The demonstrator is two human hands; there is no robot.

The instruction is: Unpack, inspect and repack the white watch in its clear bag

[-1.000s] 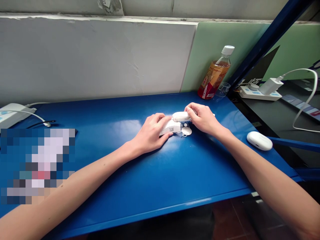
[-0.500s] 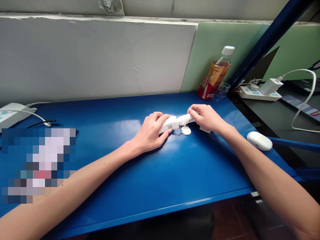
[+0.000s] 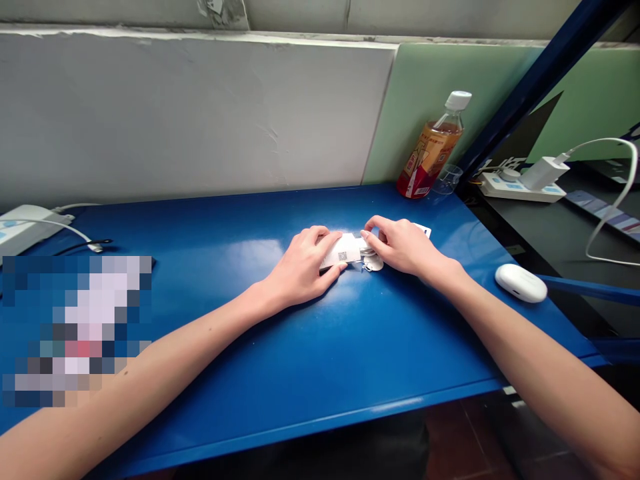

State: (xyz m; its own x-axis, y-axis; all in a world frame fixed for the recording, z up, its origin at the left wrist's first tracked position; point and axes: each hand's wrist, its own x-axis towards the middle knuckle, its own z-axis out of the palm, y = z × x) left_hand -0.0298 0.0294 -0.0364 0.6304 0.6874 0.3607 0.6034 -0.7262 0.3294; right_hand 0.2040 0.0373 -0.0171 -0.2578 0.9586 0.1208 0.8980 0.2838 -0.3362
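My left hand (image 3: 303, 267) rests on the blue table (image 3: 240, 333) with its fingers closed round a small white box (image 3: 343, 251) that bears a printed code. My right hand (image 3: 400, 247) meets the box's right end, fingers curled over a white oblong piece that is now mostly hidden. A small round white disc (image 3: 373, 264) lies on the table just under the two hands. A white card corner (image 3: 424, 231) pokes out behind my right hand.
A white earbud case (image 3: 521, 283) lies near the table's right edge. A bottle of amber drink (image 3: 433, 150) and a small clear cup (image 3: 447, 177) stand at the back right. A power strip with charger (image 3: 525, 185) sits on the dark desk beyond. Cables and a white device (image 3: 25, 227) lie far left.
My right hand has pushed the white oblong piece leftward toward the box, so it is now mostly covered. My left hand kept the box steady.
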